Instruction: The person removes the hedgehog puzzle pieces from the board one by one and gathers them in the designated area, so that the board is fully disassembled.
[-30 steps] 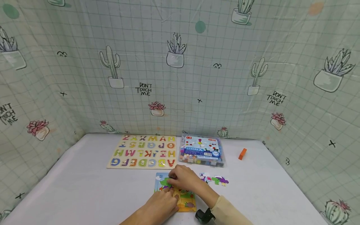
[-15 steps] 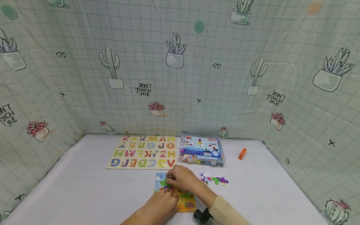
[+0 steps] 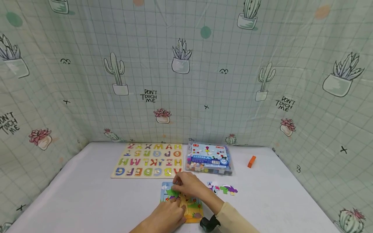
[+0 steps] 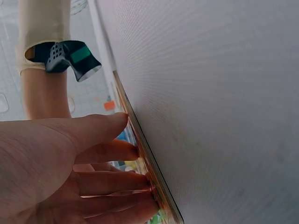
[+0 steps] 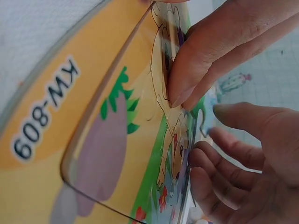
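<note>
A small cartoon jigsaw puzzle (image 3: pixel 190 220) lies on the white table in front of me. My left hand (image 3: pixel 169 212) rests on its lower left part, with fairly straight fingers; in the left wrist view the thumb (image 4: pixel 110 126) touches the board's edge. My right hand (image 3: pixel 189 184) reaches over the upper half and pinches a green puzzle piece (image 3: pixel 172 193) between thumb and fingertips, tilted over the board. In the right wrist view that hand (image 5: pixel 238 168) has curled fingers, and the piece is mostly hidden. Loose puzzle pieces (image 3: pixel 229 189) lie right of the board.
Behind the puzzle lies a wooden alphabet board (image 3: pixel 148 162). Beside it stands a clear plastic box (image 3: pixel 208 158) of colourful parts with a blue label. An orange block (image 3: pixel 252 161) is at the back right. Patterned cloth (image 3: pixel 186 87) walls the table in.
My right hand has shifted slightly left, and the green piece under its fingers shows more tilt. The left hand stays on the board. The head view has tilted up a little.
</note>
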`<action>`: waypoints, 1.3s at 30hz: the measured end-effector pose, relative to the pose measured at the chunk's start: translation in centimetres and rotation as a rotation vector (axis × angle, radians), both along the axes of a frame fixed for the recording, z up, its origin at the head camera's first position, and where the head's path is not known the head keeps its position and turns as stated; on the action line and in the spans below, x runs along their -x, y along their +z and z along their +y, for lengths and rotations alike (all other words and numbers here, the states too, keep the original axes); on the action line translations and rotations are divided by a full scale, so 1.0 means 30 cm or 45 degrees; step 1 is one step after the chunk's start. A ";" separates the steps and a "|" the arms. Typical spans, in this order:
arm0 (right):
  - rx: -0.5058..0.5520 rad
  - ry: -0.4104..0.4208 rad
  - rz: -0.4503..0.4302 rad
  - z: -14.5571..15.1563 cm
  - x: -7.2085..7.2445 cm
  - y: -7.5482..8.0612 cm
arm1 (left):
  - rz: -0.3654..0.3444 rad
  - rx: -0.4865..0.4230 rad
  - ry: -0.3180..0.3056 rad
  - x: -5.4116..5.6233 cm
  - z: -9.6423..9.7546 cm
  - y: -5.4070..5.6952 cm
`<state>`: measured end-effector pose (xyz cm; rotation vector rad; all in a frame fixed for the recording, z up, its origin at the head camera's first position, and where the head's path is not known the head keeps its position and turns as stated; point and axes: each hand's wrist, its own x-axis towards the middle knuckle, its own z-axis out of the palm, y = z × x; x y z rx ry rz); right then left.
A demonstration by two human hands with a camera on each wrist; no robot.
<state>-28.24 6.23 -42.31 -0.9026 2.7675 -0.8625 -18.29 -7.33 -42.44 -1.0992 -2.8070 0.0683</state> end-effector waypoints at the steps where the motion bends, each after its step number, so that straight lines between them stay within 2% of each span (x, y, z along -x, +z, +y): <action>1: 0.013 -0.013 -0.002 0.000 -0.001 -0.001 | 0.003 0.002 0.002 -0.001 0.001 -0.001; 6: 0.084 -0.044 0.042 0.000 -0.006 -0.001 | 0.052 0.002 0.005 -0.002 -0.001 -0.006; 10: 0.127 -0.027 0.077 -0.002 -0.006 0.003 | 0.097 -0.007 -0.003 -0.003 -0.003 -0.009; 20: 0.124 0.084 -0.013 -0.020 -0.013 0.016 | 0.160 -0.004 -0.027 -0.005 -0.009 -0.013; 25: 0.124 0.085 -0.001 -0.021 -0.021 0.015 | 0.134 -0.035 -0.035 -0.001 -0.008 -0.013; 34: 0.121 0.063 -0.021 -0.010 -0.027 0.006 | 0.090 -0.007 -0.011 -0.001 -0.005 -0.010; 39: 0.145 0.063 0.041 0.037 -0.015 0.024 | 0.055 -0.017 0.027 -0.001 0.000 -0.008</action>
